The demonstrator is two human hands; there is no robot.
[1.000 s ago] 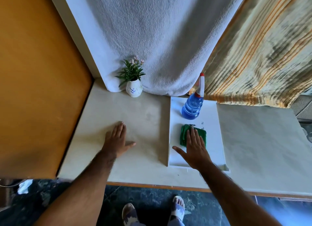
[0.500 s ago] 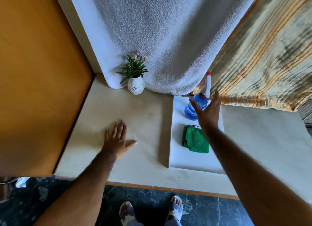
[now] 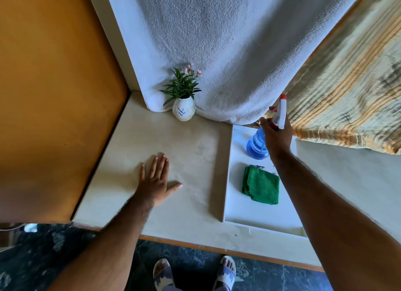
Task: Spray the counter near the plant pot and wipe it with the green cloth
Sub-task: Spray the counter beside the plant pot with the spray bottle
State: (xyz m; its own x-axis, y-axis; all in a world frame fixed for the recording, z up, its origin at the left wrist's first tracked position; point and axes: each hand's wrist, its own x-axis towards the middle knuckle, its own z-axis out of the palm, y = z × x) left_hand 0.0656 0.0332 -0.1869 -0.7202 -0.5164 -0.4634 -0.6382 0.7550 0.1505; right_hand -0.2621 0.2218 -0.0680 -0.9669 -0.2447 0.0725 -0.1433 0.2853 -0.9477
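The spray bottle [image 3: 258, 144], blue-bodied with a white and red trigger head, stands at the far end of the white tray [image 3: 243, 208], and the right hand [image 3: 277, 136] is wrapped round its neck from behind, fingers curled toward the trigger. I can't tell for sure whether the grip has closed tight or the bottle has left the tray, though the hand looks set on it. Taking it by the neck makes sense, since that puts a finger on the trigger and lets the nozzle be aimed without a second grip.

The green cloth [image 3: 261, 184] lies folded on the same tray, nearer the person than the bottle and apart from it, untouched. It seems kept there so it stays dry and within reach for the wiping that comes after.

Left of the tray runs the pale counter [image 3: 195, 143], and the plant pot [image 3: 184, 111], white with blue marks and a leafy sprig, sits at its far corner against the hanging white towel [image 3: 217, 52], well left of the bottle. The stretch between pot and tray is bare, which I take to be the patch meant for spraying.

The left hand [image 3: 155, 182] lies flat on the counter, left of the tray, fingers spread and holding nothing, probably as a brace while the other arm reaches. The nozzle would have to swing left toward the pot
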